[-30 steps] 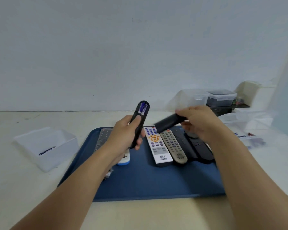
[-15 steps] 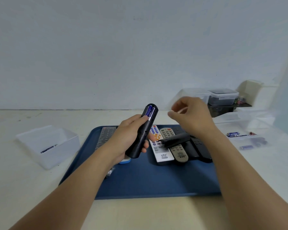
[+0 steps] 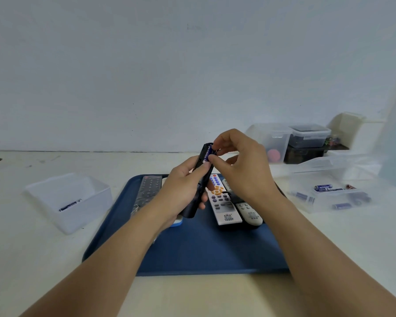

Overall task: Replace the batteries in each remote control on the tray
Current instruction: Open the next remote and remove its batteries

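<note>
My left hand [image 3: 181,191] grips a black remote [image 3: 198,186] tilted upright above the blue tray [image 3: 204,252], its back uncovered with blue batteries [image 3: 208,152] showing at the top end. My right hand [image 3: 240,163] pinches one of those batteries between thumb and forefinger. On the tray lie a white remote [image 3: 223,207], a grey-white remote [image 3: 249,213], a plastic-wrapped dark remote [image 3: 148,191] and black ones mostly hidden behind my right wrist. The black cover is hidden.
A clear bin [image 3: 71,200] at the left holds one battery [image 3: 70,205]. A clear box [image 3: 332,191] at the right holds several blue batteries. Storage containers [image 3: 306,138] stand at the back right against the wall.
My right hand dropped the black cover onto the remotes on the tray, then rose to the top of the held remote and pinched a battery. My left hand tilted the remote slightly.
</note>
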A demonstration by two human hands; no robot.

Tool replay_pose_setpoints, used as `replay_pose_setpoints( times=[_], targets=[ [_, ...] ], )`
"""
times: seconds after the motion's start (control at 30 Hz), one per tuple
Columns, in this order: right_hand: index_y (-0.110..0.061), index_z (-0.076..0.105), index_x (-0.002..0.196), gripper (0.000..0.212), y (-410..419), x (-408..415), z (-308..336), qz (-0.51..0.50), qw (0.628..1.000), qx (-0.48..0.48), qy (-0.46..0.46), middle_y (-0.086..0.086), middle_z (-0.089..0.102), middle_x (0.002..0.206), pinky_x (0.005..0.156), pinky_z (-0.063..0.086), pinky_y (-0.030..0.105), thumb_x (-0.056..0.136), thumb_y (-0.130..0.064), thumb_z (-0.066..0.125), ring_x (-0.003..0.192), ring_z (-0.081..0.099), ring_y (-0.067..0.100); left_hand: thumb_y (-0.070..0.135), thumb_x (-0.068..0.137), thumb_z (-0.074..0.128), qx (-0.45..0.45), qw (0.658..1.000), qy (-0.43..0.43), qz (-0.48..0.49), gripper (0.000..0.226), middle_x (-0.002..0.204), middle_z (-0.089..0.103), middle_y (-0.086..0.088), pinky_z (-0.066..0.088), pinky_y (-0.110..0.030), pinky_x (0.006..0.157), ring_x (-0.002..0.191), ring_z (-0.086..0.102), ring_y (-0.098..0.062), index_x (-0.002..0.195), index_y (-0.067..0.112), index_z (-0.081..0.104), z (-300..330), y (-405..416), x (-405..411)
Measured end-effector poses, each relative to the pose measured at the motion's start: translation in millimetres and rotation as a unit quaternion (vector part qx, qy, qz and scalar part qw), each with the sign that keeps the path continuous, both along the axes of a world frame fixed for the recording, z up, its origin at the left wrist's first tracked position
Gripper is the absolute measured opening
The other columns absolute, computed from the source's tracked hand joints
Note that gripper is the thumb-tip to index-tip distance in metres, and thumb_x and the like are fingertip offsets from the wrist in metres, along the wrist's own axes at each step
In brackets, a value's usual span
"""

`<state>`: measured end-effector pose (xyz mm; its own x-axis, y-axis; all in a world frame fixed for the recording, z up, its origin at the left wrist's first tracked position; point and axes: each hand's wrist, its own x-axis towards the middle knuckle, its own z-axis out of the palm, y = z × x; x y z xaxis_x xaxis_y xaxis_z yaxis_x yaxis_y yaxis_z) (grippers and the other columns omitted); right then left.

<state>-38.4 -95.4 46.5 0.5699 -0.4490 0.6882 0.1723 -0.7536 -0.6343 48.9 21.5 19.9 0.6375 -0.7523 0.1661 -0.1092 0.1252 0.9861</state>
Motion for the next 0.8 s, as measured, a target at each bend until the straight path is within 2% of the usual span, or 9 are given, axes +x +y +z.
replay_pose_setpoints(
  times=[0.17, 0.27, 0.37, 0.57, 0.7, 0.8],
  targets=[
    [-0.017, 0.065, 0.106, 0.023, 3.5, 1.6, -3.1, -0.003, 1.0, -0.009, 0.005, -0.01, 0.07, 0.101, 0.065, 0.05, 0.009, 0.086, -0.008, 0.069, 0.093, 0.065, -0.003, 0.03, 0.103, 0.056, -0.006, 0.997, -0.062, 0.036, 0.018, 0.072, 0.065, -0.009, 0.053, -0.032, 0.047, 0.052, 0.057, -0.021, 0.117, 0.033, 0.067, -0.2, -1.3, -4.3],
    [-0.017, 0.065, 0.108, 0.023, 6.0, 2.5, -4.4, 0.001, 1.0, -0.006, 0.003, -0.009, 0.07, 0.103, 0.066, 0.053, 0.013, 0.087, -0.007, 0.066, 0.094, 0.064, -0.002, 0.029, 0.104, 0.053, -0.007, 0.996, -0.077, 0.054, 0.018, 0.073, 0.067, -0.012, 0.054, -0.034, 0.047, 0.052, 0.057, -0.024, 0.115, 0.03, 0.068, -0.8, -1.9, -5.2],
    [-0.018, 0.065, 0.108, 0.022, 7.2, 3.8, -6.0, 0.0, 1.0, -0.001, 0.005, -0.01, 0.07, 0.103, 0.066, 0.051, 0.01, 0.088, -0.009, 0.067, 0.094, 0.064, -0.003, 0.031, 0.105, 0.051, 0.001, 0.994, -0.084, 0.064, 0.019, 0.075, 0.069, -0.015, 0.055, -0.035, 0.047, 0.051, 0.058, -0.024, 0.112, 0.026, 0.068, -1.2, -2.8, -7.2],
    [-0.017, 0.067, 0.101, 0.017, 4.8, 5.8, -6.7, -0.023, 1.0, 0.006, -0.01, -0.011, 0.07, 0.094, 0.067, 0.05, 0.009, 0.089, -0.006, 0.065, 0.089, 0.065, -0.004, 0.03, 0.106, 0.047, 0.029, 0.987, -0.139, 0.074, 0.02, 0.078, 0.068, -0.02, 0.051, -0.031, 0.042, 0.049, 0.058, -0.021, 0.114, 0.028, 0.065, -3.1, -2.1, -7.6],
    [-0.018, 0.067, 0.097, 0.017, 0.6, 5.7, -5.9, -0.036, 0.999, 0.018, -0.015, -0.014, 0.068, 0.089, 0.065, 0.046, 0.006, 0.09, -0.003, 0.063, 0.086, 0.063, -0.003, 0.029, 0.107, 0.046, 0.038, 0.984, -0.159, 0.064, 0.021, 0.072, 0.069, -0.013, 0.051, -0.032, 0.041, 0.047, 0.058, -0.021, 0.117, 0.03, 0.064, -4.6, -1.7, -8.5],
    [-0.018, 0.066, 0.096, 0.014, 0.4, 4.3, -5.5, -0.02, 0.999, 0.034, -0.007, -0.008, 0.067, 0.081, 0.062, 0.046, 0.008, 0.09, -0.006, 0.064, 0.077, 0.063, 0.004, 0.03, 0.106, 0.047, 0.038, 0.984, -0.168, 0.049, 0.02, 0.069, 0.068, -0.008, 0.051, -0.033, 0.041, 0.047, 0.058, -0.023, 0.111, 0.031, 0.066, -5.2, -1.3, -10.5]
  ],
)
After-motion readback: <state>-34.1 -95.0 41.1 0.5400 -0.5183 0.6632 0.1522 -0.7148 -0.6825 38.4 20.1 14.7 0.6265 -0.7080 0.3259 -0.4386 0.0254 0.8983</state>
